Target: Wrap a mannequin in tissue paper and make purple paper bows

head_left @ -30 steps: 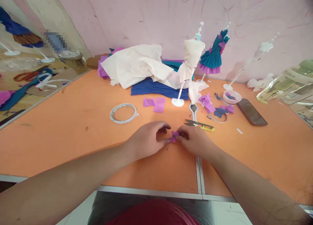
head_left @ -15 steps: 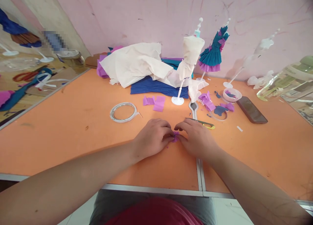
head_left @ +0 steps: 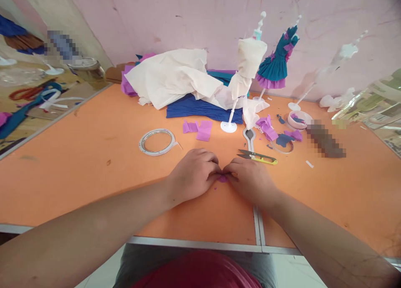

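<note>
Between my fingertips is a small piece of purple crepe paper (head_left: 222, 178), mostly hidden by the fingers. My left hand (head_left: 194, 174) pinches it from the left and my right hand (head_left: 253, 179) from the right, the fingertips nearly meeting over it. Just beyond my right hand lie thread snips (head_left: 263, 157) with dark blades and a yellow handle. Two flat purple paper pieces (head_left: 205, 130) rest farther back, and a roll of white tape (head_left: 141, 142) lies to the left with its end loose.
A white stand (head_left: 228, 126) carries a doll form in cream paper (head_left: 250, 58). Behind it stands another in a teal and purple dress (head_left: 275, 66). Crumpled white paper (head_left: 169, 77) covers folded blue paper (head_left: 188, 109). A pink-white tub (head_left: 299, 121) holds scraps, beside a blurred dark object (head_left: 326, 139).
My right fingers have closed down onto the purple paper, so less of it shows. The snips' blades are now uncovered. The view has shifted slightly.
</note>
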